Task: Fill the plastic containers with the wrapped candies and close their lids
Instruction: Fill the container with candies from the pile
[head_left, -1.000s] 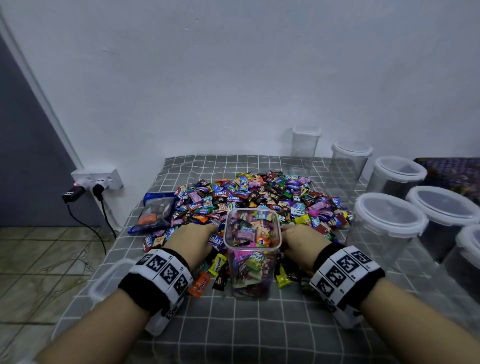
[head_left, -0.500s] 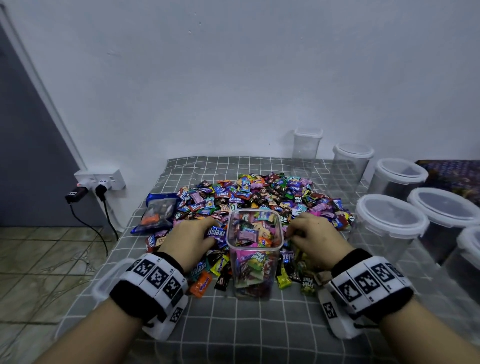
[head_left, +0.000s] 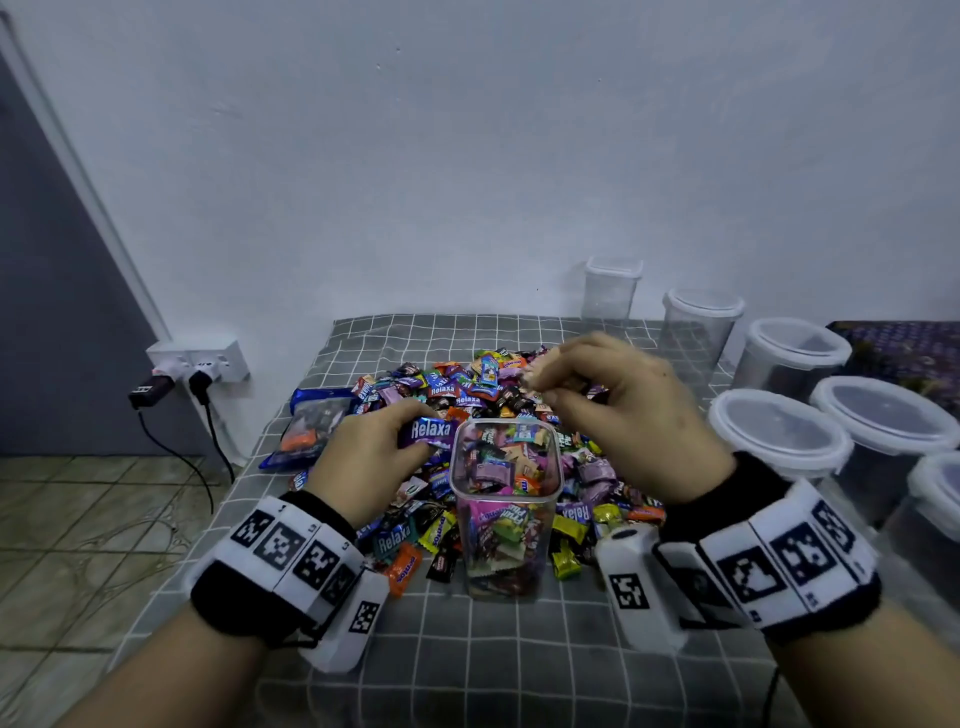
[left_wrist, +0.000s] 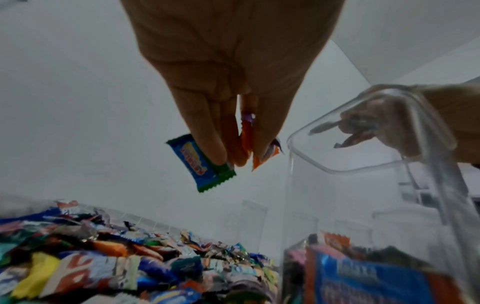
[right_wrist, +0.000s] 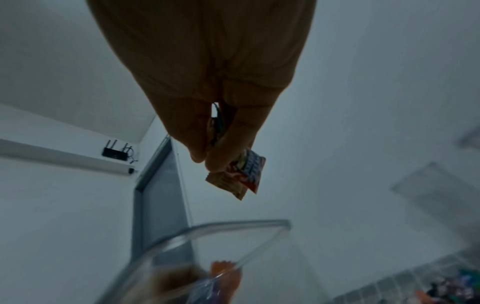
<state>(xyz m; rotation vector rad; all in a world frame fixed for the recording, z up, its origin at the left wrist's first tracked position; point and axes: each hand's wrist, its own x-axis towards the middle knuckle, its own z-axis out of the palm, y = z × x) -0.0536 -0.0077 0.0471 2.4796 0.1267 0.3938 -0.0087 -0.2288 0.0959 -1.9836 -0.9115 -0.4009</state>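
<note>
Open square container (head_left: 506, 512) upright, long axis vertical, mouth up, partly filled. Left hand (head_left: 371, 460) pinching wrapped candies (left_wrist: 202, 162) beside its rim; right hand (head_left: 631, 410) pinching a red wrapped candy (right_wrist: 240, 174) above it.

Clear, smooth plastic is seen in the open container (head_left: 505, 512), glossy foil-like wrappers on the candies (head_left: 483, 387) heaped at its twelve o'clock, matt checked cloth on the table cover (head_left: 467, 670), and frosted plastic on the lidded containers (head_left: 779, 439) at three o'clock.
</note>
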